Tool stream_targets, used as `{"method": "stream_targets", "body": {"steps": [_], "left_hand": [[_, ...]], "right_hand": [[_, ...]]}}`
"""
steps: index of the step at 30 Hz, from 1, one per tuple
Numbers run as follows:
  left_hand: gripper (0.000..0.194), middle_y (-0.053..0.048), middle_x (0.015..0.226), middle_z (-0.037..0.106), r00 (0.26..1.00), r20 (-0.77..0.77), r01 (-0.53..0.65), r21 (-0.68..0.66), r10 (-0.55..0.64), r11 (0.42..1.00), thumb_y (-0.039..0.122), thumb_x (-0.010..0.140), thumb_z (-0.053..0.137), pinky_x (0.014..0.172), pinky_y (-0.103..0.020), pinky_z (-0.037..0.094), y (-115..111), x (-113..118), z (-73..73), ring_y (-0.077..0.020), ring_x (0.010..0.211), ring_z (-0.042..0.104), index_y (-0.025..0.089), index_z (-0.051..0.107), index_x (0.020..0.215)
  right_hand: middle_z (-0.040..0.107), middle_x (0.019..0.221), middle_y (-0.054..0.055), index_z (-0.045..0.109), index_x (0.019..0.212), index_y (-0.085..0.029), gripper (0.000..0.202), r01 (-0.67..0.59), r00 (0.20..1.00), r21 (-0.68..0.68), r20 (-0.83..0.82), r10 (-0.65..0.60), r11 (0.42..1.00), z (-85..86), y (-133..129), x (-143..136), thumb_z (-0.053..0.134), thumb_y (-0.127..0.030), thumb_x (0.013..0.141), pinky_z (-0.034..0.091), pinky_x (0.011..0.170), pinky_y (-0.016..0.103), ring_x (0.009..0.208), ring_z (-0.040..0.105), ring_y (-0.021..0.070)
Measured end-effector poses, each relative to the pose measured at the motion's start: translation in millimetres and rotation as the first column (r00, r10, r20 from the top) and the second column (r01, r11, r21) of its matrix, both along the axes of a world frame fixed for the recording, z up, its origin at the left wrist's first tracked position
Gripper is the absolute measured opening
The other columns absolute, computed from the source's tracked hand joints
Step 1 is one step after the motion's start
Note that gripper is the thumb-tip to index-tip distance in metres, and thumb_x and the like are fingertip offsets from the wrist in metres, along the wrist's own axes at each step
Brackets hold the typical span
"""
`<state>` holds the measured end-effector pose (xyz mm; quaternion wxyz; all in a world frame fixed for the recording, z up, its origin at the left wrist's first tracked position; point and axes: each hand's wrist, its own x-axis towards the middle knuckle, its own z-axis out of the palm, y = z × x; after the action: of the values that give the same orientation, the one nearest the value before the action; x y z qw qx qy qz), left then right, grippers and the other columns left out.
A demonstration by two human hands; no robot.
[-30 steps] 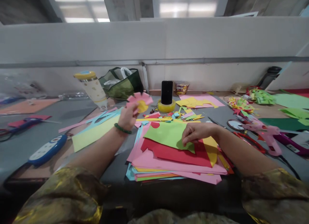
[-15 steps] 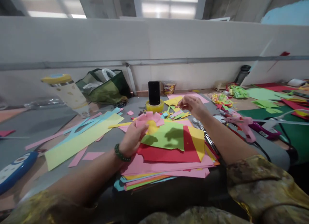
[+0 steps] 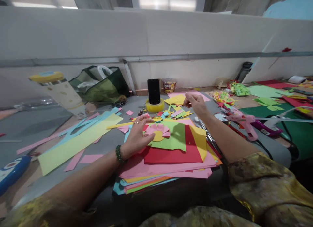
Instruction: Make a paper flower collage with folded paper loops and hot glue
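My left hand (image 3: 137, 135) hovers with thumb and fingers apart at the left side of a paper flower (image 3: 158, 135), its thumb tip close to the yellow centre. Whether they touch, I cannot tell. Pink petals line the flower's far edge. Beneath it lies a light green sheet (image 3: 177, 132), over a red sheet (image 3: 173, 155) and a thick stack of coloured paper (image 3: 161, 171). My right hand (image 3: 196, 105) is raised right of the flower, fingers curled together; anything inside them is hidden. Small paper scraps (image 3: 171, 113) lie just beyond the flower.
A phone (image 3: 154, 92) leans upright in a yellow tape roll (image 3: 155, 106). On the right lie a pink glue gun (image 3: 244, 121) and a purple one (image 3: 267, 129). Leftward are paper strips (image 3: 80, 140), a tumbler (image 3: 61, 93) and a green bag (image 3: 102, 87).
My left hand has let go of the paper flower, which now rests on the green sheet, and its fingers have spread. My right hand stays raised and curled. The view has shifted slightly.
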<state>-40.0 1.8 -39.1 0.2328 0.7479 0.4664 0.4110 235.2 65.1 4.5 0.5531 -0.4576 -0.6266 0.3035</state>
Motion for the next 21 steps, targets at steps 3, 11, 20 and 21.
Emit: {"method": "stream_targets", "body": {"steps": [3, 11, 20, 21], "left_hand": [[0.039, -0.011, 0.122, 0.064, 0.995, 0.098, -0.012, 0.066, 0.006, 0.998, 0.040, 0.072, 0.072, 0.104, -0.044, 0.046, -1, -1, 10.2, -0.0298, 0.115, 0.059, 0.023, 0.066, 0.106], [0.023, -0.006, 0.077, 0.073, 0.799, 0.044, 0.571, -0.369, -0.600, 0.733, 0.033, 0.078, 0.072, 0.058, -0.024, 0.048, -50, 13, 32.7, -0.0151, 0.059, 0.058, 0.020, 0.079, 0.096], [0.020, -0.008, 0.081, 0.073, 0.771, -0.421, 0.537, 0.026, -0.479, 0.843, 0.032, 0.088, 0.062, 0.071, -0.028, 0.051, -40, 5, 24.1, -0.0179, 0.073, 0.062, 0.017, 0.075, 0.083], [0.017, -0.010, 0.092, 0.074, 0.768, -0.521, 0.502, 0.128, -0.373, 0.856, 0.027, 0.088, 0.061, 0.078, -0.032, 0.052, -36, 6, 20.6, -0.0208, 0.083, 0.064, 0.017, 0.074, 0.082]], "right_hand": [[0.053, 0.050, 0.000, 0.050, 0.049, -0.022, 0.067, -0.160, 0.987, -0.038, 0.016, 0.160, 0.986, 9.0, -21, -10, 0.061, -0.084, 0.072, 0.042, 0.052, 0.027, 0.049, 0.047, 0.0105], [0.076, 0.097, 0.010, 0.076, 0.095, -0.017, 0.046, -0.801, 0.517, -0.266, 0.143, 0.844, 0.536, 20.5, -78, -37, 0.056, -0.058, 0.092, 0.056, 0.080, 0.035, 0.084, 0.071, 0.0189], [0.062, 0.058, 0.001, 0.072, 0.067, -0.018, 0.008, 0.276, 0.863, 0.026, 0.433, -0.260, 0.961, -3.1, 14, 7, 0.065, -0.019, 0.072, 0.044, 0.064, 0.030, 0.060, 0.055, 0.0162], [0.065, 0.061, 0.002, 0.072, 0.068, -0.017, 0.009, 0.276, 0.858, 0.038, 0.441, -0.264, 0.960, -0.8, 11, 7, 0.064, -0.017, 0.072, 0.044, 0.064, 0.030, 0.061, 0.056, 0.0165]]}}
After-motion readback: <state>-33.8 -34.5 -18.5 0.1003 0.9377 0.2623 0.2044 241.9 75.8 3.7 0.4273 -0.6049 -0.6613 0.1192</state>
